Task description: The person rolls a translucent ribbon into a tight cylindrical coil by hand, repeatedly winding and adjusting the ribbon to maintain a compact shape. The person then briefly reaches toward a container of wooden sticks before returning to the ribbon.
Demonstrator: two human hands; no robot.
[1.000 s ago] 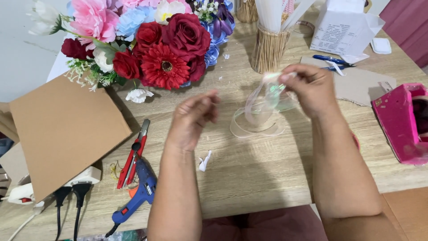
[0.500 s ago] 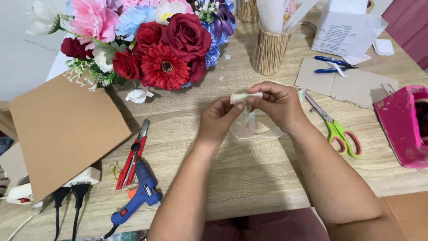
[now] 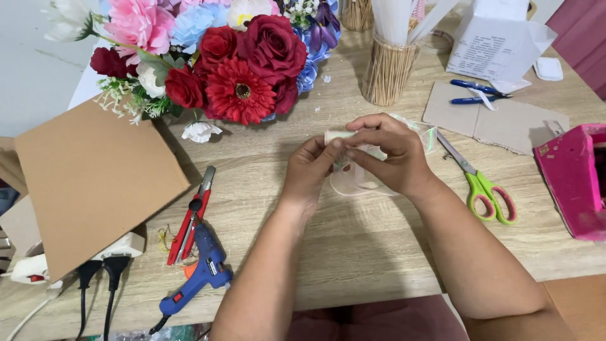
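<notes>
My left hand (image 3: 310,169) and my right hand (image 3: 390,155) meet over the middle of the wooden table (image 3: 353,252). Together they pinch a small pale roll of tape or ribbon (image 3: 339,136) wrapped in clear plastic film (image 3: 424,134). A round clear plastic piece (image 3: 353,184) lies on the table right under my hands. Green-handled scissors (image 3: 483,184) lie just to the right of my right wrist.
A bouquet of artificial flowers (image 3: 233,63) fills the back left. A brown cardboard sheet (image 3: 88,180), a red utility knife (image 3: 189,218), a blue glue gun (image 3: 199,275) and a power strip with plugs (image 3: 95,262) lie left. A stick-covered vase (image 3: 386,72), cardboard piece (image 3: 499,120), pens (image 3: 480,88) and pink box (image 3: 577,180) stand right.
A second ago my hands were apart, the right one holding clear plastic above the table. They came together on the small roll and have held it there since, shifting slightly.
</notes>
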